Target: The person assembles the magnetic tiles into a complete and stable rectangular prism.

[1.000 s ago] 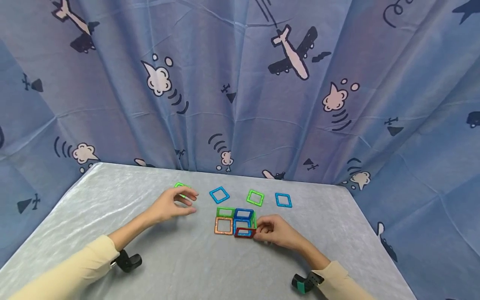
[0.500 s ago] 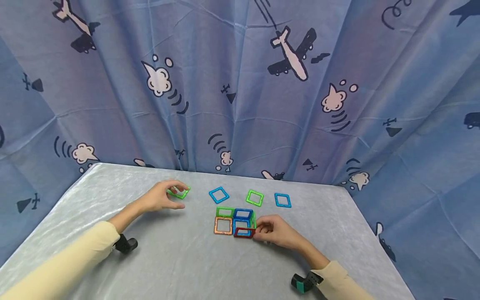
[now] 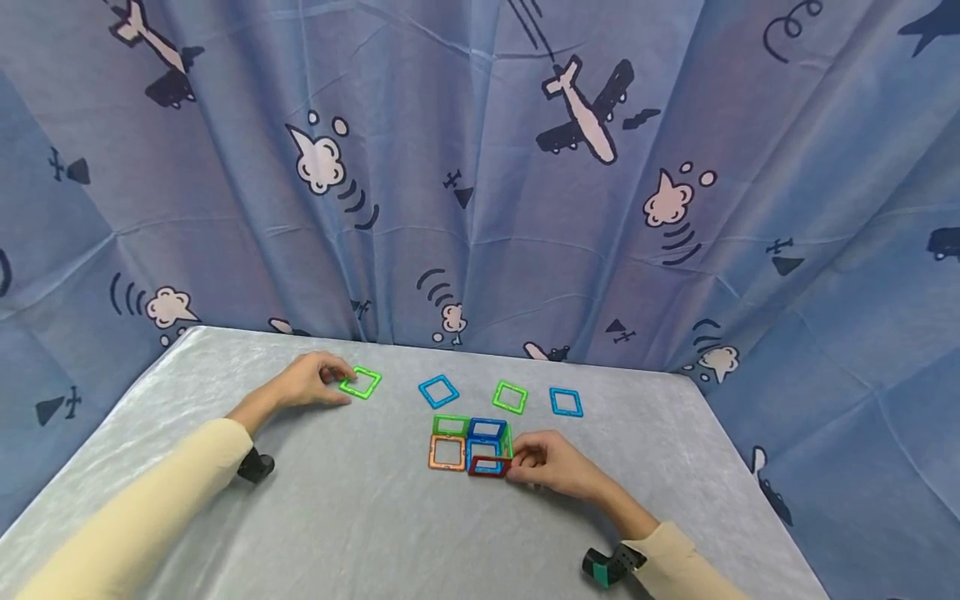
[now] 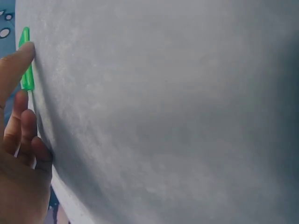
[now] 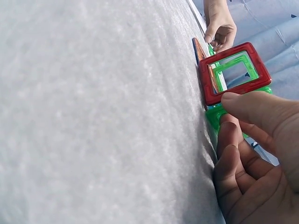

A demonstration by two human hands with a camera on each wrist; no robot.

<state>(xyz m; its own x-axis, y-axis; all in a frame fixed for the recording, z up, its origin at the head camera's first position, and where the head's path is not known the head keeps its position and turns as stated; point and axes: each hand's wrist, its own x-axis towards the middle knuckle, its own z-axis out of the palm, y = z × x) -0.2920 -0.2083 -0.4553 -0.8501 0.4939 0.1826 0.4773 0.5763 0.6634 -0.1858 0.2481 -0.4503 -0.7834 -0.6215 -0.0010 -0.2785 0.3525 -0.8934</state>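
Note:
My left hand (image 3: 306,381) is at the left edge of a loose green square magnetic tile (image 3: 372,387), thumb and fingers apart and gently bent. In the left wrist view one fingertip overlaps that tile (image 4: 29,81). My right hand (image 3: 555,467) pinches the near right corner of a small tile structure, its thumb on an upright red magnetic tile (image 5: 204,85) and its curled fingers by a green tile (image 5: 215,116). An orange tile (image 3: 447,467) and a blue one lie flat in the structure. Green (image 3: 452,417) and dark blue (image 3: 487,421) tiles stand along its back.
Behind the structure lie a loose blue tile (image 3: 427,397), a green tile (image 3: 514,385) and another blue tile (image 3: 564,389). A pale cloth covers the table (image 3: 390,533). A blue patterned curtain (image 3: 412,192) hangs along its far edge.
My left hand has moved left, from over the loose green tile to its left edge, uncovering most of it. My right hand stays at the red tile's corner.

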